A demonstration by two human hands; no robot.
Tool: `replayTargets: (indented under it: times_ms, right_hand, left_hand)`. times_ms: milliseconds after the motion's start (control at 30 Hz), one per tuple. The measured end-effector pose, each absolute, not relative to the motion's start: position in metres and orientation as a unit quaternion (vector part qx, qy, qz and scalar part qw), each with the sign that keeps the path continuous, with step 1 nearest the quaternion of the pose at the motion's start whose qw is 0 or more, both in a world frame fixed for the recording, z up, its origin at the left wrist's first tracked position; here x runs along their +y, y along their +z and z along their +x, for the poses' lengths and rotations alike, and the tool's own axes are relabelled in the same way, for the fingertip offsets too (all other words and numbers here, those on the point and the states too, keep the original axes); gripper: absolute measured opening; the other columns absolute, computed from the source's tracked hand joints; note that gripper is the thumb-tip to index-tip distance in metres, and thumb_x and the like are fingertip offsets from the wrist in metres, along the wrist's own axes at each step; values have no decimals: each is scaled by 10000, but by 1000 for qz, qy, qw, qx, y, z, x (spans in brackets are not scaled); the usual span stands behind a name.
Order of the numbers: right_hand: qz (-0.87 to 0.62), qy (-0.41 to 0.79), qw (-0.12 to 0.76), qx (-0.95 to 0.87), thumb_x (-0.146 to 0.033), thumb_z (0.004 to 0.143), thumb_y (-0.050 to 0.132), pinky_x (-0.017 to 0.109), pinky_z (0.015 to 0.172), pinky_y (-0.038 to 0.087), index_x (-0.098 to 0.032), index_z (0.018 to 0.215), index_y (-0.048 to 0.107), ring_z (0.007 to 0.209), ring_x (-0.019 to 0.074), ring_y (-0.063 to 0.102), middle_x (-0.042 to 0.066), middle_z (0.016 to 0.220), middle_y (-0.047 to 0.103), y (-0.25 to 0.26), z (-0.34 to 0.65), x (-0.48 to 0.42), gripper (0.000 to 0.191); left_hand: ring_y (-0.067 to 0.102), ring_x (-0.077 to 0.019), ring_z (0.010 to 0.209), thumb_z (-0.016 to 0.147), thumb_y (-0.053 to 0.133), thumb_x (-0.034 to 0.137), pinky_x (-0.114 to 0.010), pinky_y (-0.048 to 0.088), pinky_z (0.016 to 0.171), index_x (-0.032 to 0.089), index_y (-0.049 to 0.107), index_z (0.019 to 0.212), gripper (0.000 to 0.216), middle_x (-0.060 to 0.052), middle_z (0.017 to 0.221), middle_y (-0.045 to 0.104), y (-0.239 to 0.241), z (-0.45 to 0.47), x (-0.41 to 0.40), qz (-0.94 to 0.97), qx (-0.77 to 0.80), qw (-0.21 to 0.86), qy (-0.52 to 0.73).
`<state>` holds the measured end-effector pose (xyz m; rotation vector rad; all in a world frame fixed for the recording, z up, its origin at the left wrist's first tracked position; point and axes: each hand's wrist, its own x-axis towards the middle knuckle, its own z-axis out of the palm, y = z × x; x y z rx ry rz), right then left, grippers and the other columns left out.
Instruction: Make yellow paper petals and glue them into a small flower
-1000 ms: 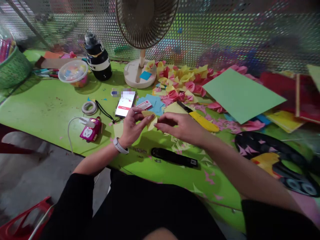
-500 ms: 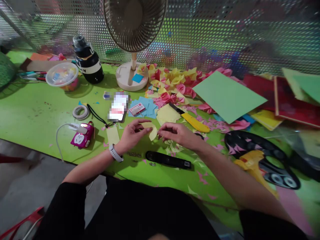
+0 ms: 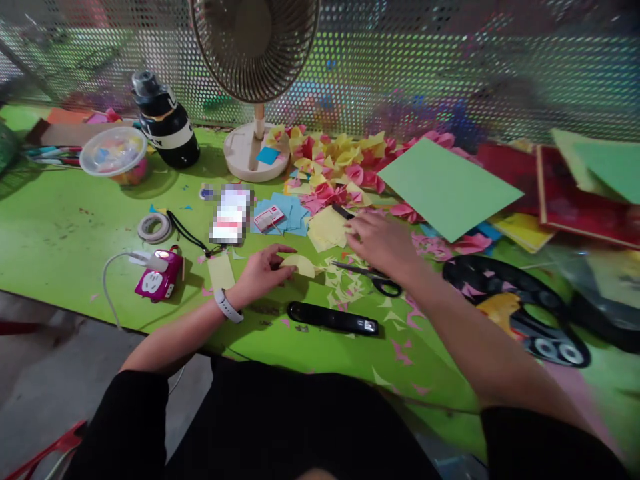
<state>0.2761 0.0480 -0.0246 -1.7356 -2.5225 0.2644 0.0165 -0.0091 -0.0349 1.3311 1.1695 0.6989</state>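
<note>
One yellow paper pc (image 3: 303, 266) was clamped in grip of L hand (image 3: 261, 275); R hand (image 3: 379, 244) was nr yellow sheets (image 3: 324, 230), its grip unclear; scissors (image 3: 369, 272) lay nr.

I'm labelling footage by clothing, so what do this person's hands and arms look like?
Black sleeves end near the elbows. The left hand is ungloved, with a pale band around its wrist; the right hand is ungloved, its wrist without a band.

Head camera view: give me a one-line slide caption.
Left hand holds a rounded yellow paper piece; right hand by yellow sheets, scissors nearby.
</note>
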Motion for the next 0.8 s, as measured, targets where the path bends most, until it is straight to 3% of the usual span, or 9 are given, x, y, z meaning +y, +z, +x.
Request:
replayTargets:
  times_ms: [100,267,400,500,667,733,800]
  right_hand:
    - [-537,4,-12,-843,-184,894,526,409,730,487,-97,975,702,960,312,609,195,1040,663,-24,285,68,212]
    - [-492,-31,-91,-865,-77,845,504,366,583,433,-96,901,711,809,284,612,213,960,666,-26,282,87,215]
    - [-477,-47,-78,-874,57,799,426,373,625,432,-88,873,709,786,267,609,203,897,671,-37,274,93,327]
    - [-481,-42,-66,-873,70,786,454,378,644,430,-89,841,700,766,259,608,191,871,670,-42,275,97,298]
    - [-481,-17,52,-875,-111,842,538,351,567,412,-179,776,675,700,235,596,123,826,676,-29,288,92,166]
    - [-471,8,131,-872,-179,861,550,357,588,442,-210,772,678,735,235,618,100,851,695,-18,288,81,159]
    - [-452,70,220,-861,-223,875,573,376,656,490,-229,804,695,776,230,644,77,873,713,-7,284,63,141]
  left_hand:
    - [701,-163,668,828,698,286,-240,555,554,128,607,1144,364,-45,743,708,-39,17,-9,567,506,578,297]
    - [693,-152,642,844,668,286,-221,530,533,134,623,1086,290,-51,762,710,-42,15,-8,600,518,542,278]
    - [701,-157,646,862,646,304,-233,536,552,131,620,1100,296,-68,801,721,-39,16,-8,604,526,533,274]
    - [704,-155,665,876,630,301,-246,539,587,132,620,1091,274,-83,851,737,-39,15,-8,613,519,526,278]
    - [669,-144,721,870,639,279,-253,501,630,146,671,1033,214,-85,935,726,-39,14,-9,691,517,409,295]
    - [649,-144,746,874,637,286,-249,477,623,149,703,976,184,-89,943,704,-35,15,-10,714,514,353,318]
    - [653,-152,782,890,625,317,-244,473,622,144,712,953,204,-97,933,696,-30,16,-12,699,498,371,356]
